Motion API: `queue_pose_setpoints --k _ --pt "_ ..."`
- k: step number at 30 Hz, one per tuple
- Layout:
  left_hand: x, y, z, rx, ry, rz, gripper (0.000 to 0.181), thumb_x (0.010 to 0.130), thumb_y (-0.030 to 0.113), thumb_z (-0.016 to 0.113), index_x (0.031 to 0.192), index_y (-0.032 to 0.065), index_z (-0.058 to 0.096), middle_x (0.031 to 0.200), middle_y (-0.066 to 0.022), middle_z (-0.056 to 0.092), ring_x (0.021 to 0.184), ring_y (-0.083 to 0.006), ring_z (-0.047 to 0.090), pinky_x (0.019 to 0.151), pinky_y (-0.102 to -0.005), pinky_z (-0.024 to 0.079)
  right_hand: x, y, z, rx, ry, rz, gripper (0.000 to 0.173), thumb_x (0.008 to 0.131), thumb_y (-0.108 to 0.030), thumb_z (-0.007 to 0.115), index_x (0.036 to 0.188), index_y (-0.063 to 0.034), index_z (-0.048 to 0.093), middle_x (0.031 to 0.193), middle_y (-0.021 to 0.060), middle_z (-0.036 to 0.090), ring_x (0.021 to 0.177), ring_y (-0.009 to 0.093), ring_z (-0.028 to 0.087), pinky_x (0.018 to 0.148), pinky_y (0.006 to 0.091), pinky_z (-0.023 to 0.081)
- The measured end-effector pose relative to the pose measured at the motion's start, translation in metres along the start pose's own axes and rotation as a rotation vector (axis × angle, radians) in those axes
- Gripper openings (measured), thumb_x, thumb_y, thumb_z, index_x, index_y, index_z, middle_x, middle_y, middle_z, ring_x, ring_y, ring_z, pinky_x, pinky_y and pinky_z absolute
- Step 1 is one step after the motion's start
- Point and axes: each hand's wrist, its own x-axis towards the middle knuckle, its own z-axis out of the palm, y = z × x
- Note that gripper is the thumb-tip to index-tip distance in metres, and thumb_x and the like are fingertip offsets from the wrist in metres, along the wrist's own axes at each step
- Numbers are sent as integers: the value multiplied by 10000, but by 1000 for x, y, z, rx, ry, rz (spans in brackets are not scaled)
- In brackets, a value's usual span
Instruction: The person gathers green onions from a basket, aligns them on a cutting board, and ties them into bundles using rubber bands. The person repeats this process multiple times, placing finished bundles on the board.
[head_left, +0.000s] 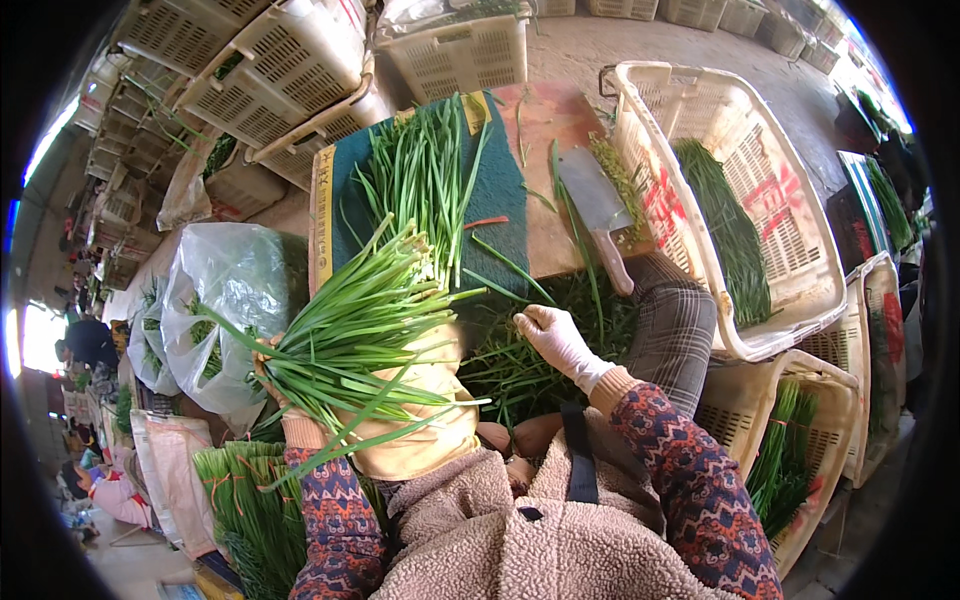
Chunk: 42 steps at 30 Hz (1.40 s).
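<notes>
A loose bunch of green garlic chives (352, 337) fans out from my left hand (270, 367), which is closed around its leafy end; the pale stem ends point up and right, over my lap. My right hand (559, 341), in a whitish glove, is curled with fingers together, above loose leaves and right of the bunch; whether it pinches anything cannot be told. More chives (420, 165) lie on the green mat (349, 217) of the low board. A cleaver (596, 187) rests on the board's right side, its handle over the near edge, beside stray leaves and a red strip (486, 222).
A white plastic crate (720, 292) holding chives stands right of the board, with another crate (825, 375) nearer me. Clear plastic bags (225, 300) and tied chive bundles (247, 487) are at left. Stacked crates (277, 75) stand beyond. Leaf scraps (517, 375) lie below the board.
</notes>
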Motion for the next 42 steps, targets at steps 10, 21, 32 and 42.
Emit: queue_pose_setpoints --k 10,21,32,42 --pt "1 8 1 141 7 168 158 914 232 566 839 93 569 779 11 554 713 -53 538 716 -254 489 16 -95 59 166 -474 -494 342 862 -260 643 1133 -54 607 941 177 675 853 302 655 771 357 519" --pt "14 2 -3 147 -22 165 155 915 229 564 839 93 569 762 16 546 698 -51 530 713 -253 485 37 -85 52 700 -434 62 242 839 -172 681 978 19 632 870 51 661 780 108 601 735 244 501" --pt "6 8 4 176 -54 198 153 916 226 563 840 94 569 745 21 538 682 -50 523 711 -251 481 16 -95 58 544 -472 -44 264 907 -148 625 1111 20 622 960 58 686 863 118 620 800 278 509" --pt "27 -5 11 180 -87 148 150 918 223 561 841 94 569 730 25 530 668 -48 515 708 -250 478 19 8 8 -527 -158 -261 183 843 -253 604 868 -81 662 760 151 655 731 336 645 653 412 516"
